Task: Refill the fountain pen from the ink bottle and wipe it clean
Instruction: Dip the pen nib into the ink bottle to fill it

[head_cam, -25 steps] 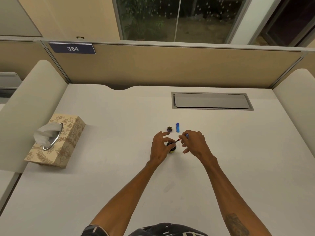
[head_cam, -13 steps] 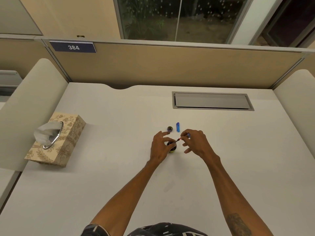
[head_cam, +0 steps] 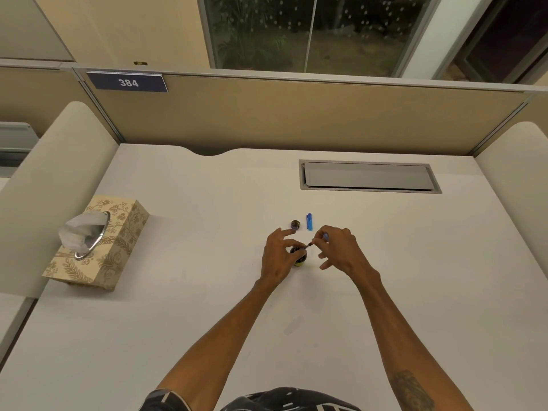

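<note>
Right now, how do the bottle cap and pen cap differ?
The bottle cap is dark, round and squat; the pen cap is bright blue, slim and long. The bottle cap lies nearer the left hand than the pen cap. Both rest on the desk, apart, unheld.

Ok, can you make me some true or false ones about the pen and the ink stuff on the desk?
The right hand holds the pen with its tip at the ink bottle. True.
The bottle lid is screwed on the bottle. False: it lies on the desk beyond the bottle.
The tissue box stands at the desk's right side. False: it is at the left.
The blue pen cap lies beside the bottle lid. True.
The left hand holds the ink bottle. True.
</note>
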A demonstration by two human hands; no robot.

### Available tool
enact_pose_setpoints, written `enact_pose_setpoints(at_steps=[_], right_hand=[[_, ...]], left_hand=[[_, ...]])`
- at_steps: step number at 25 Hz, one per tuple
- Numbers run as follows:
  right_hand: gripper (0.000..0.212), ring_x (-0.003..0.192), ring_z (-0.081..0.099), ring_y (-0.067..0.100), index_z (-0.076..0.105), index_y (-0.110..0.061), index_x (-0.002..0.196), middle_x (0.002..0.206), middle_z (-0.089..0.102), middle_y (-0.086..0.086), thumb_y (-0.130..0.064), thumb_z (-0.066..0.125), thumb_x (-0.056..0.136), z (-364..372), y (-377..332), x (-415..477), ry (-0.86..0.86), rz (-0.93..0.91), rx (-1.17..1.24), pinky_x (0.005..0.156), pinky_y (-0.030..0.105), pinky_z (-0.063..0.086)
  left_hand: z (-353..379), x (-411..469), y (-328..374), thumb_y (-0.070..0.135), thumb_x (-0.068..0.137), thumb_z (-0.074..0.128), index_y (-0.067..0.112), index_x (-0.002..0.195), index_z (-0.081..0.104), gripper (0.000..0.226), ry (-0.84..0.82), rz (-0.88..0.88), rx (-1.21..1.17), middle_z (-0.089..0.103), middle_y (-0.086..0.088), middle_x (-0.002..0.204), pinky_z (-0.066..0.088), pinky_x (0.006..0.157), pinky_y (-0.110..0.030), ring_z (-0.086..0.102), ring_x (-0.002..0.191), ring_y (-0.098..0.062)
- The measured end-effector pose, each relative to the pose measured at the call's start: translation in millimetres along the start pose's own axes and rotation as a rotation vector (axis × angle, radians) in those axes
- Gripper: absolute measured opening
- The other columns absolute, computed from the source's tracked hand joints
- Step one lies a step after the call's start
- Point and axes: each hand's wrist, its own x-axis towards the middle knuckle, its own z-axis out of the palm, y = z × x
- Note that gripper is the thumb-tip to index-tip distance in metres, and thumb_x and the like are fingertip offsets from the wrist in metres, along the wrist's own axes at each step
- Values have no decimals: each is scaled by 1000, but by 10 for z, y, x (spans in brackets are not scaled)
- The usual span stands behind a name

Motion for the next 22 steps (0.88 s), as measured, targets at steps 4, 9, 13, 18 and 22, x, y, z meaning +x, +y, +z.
enact_pose_setpoints(at_steps=[4, 9, 13, 18, 22], right_hand=[[29, 70, 75, 25, 60, -10, 102, 94, 71, 12, -39, 61, 95, 23, -34, -11, 18, 30, -25, 66, 39, 64], [24, 82, 75, 26, 61, -8, 115, 108, 62, 10, -19, 65, 94, -55, -49, -31, -19, -1, 63, 64, 38, 64], [26, 85, 73, 29, 61, -6, 112, 105, 70, 13, -28, 58, 98, 8, -45, 7, 11, 3, -36, 79, 45, 61], [35, 77, 74, 28, 60, -8, 112, 98, 72, 14, -39, 59, 96, 15, -82, -14, -3, 21, -23, 68, 41, 64], [22, 77, 74, 24, 61, -9, 113, 107, 64, 10, -23, 63, 95, -24, -67, -21, -41, -8, 36, 56, 33, 63]], left_hand=[[-6, -8, -2, 28, 84, 77, 20, 101, 79, 20, 13, 7, 3, 59, 3, 139, 30, 116, -39, 37, 139, -19], [-4, 3, -28, 29, 83, 77, 22, 100, 79, 19, 6, 7, 3, 58, 4, 140, 29, 115, -40, 36, 140, -20], [5, 2, -29, 28, 83, 77, 22, 101, 79, 19, 5, 4, -2, 58, 4, 140, 29, 116, -39, 36, 140, -20], [-3, 2, -43, 28, 84, 76, 21, 102, 79, 20, 9, 15, -6, 58, 2, 140, 29, 116, -40, 37, 139, -20], [2, 9, -58, 28, 83, 77, 22, 101, 79, 19, 5, 19, 6, 58, 4, 140, 29, 116, -39, 37, 139, -20]])
